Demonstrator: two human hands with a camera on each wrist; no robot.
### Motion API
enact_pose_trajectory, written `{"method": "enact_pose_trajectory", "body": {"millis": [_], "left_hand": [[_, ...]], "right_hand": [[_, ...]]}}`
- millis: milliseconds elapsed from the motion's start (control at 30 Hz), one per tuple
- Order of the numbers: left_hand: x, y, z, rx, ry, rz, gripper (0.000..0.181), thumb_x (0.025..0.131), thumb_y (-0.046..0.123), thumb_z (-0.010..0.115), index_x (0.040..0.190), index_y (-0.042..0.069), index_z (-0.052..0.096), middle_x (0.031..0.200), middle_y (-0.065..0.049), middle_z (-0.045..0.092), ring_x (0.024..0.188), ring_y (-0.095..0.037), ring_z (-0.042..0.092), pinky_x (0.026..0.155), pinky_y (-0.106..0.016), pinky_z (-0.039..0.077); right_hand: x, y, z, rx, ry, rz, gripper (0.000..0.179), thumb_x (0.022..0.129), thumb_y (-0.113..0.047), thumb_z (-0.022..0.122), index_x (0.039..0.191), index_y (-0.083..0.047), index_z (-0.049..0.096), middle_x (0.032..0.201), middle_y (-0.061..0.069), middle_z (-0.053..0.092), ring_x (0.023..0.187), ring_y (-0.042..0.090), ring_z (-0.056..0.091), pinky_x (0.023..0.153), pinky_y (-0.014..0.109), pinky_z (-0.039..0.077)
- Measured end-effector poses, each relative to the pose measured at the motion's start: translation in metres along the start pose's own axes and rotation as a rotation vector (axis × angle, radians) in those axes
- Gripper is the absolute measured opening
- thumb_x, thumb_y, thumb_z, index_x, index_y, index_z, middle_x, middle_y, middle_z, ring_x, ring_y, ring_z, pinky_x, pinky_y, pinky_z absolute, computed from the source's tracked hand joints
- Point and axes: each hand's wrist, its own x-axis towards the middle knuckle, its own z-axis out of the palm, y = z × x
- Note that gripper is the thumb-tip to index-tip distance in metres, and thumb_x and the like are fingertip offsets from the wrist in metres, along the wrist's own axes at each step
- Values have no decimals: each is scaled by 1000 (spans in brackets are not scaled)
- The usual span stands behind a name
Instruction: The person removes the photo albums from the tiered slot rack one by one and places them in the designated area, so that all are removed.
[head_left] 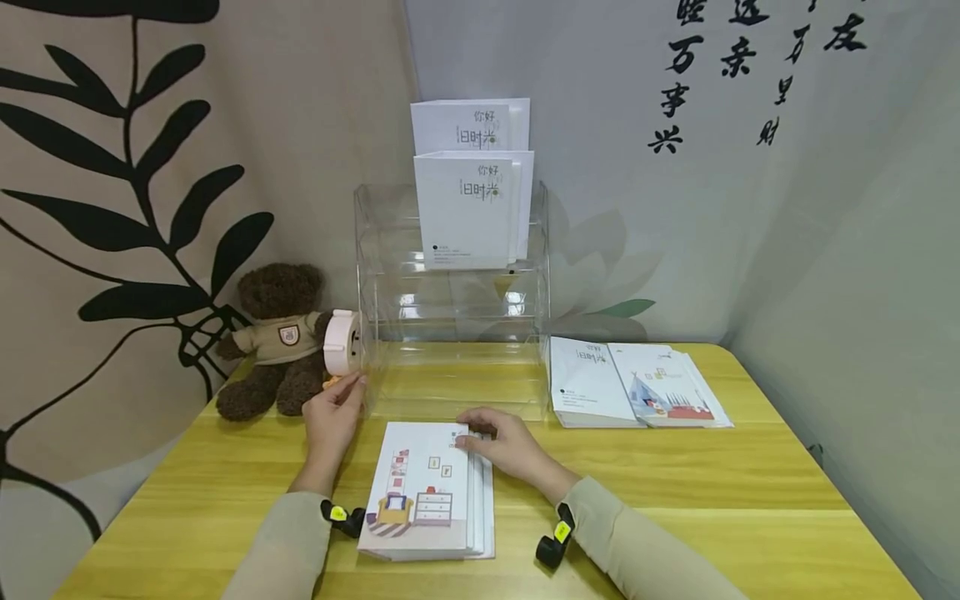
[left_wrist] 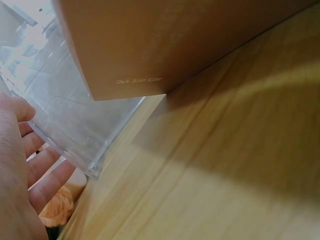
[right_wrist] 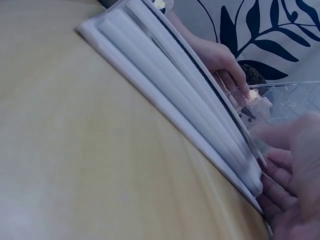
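A small stack of white books (head_left: 416,492), the top cover printed with an armchair and a drawer chest, lies on the table in front of me. My right hand (head_left: 506,446) grips its far right corner, thumb on the cover and fingers at the far end. In the right wrist view, the fingers (right_wrist: 280,195) curl about that end of the books (right_wrist: 185,95). My left hand (head_left: 333,421) is beside the lower left edge of a clear tiered rack (head_left: 457,383), its fingers loosely extended. Whether they touch the rack (left_wrist: 75,120) I cannot tell.
More white books (head_left: 465,212) stand in the rack's upper tiers. Two piles of books (head_left: 641,383) lie to its right. A brown teddy bear (head_left: 277,342) sits at the left back, next to a pale pink round object (head_left: 342,342). Printed curtains hang behind.
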Motion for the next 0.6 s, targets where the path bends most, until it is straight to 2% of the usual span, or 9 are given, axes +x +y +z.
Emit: {"method": "enact_pose_trajectory", "body": {"millis": [167,333,600], "left_hand": [[1,0,1,-4,2,1,31,94,34,72,114,11,79,97,-10,77,64,2,65,55,-16,50],[1,0,0,-10,-1,1,30,94,33,73,114,11,79,97,-11,77,62,0,65,54,-16,50],[0,0,-1,-17,-2,-10,31,94,34,73,114,10,79,100,-11,76,63,2,64,55,-16,50]], "right_hand": [[1,-1,-1,-2,10,-28,37,94,-28,72,127,-11,68,121,-6,69,110,15,63,97,38,50],[0,-3,-2,10,25,-24,41,91,-35,76,126,-13,69,121,-4,69,109,16,64,95,36,51],[0,-3,-1,24,25,-64,47,89,-39,77,128,-14,68,125,-10,67,117,17,61,100,38,48]]}}
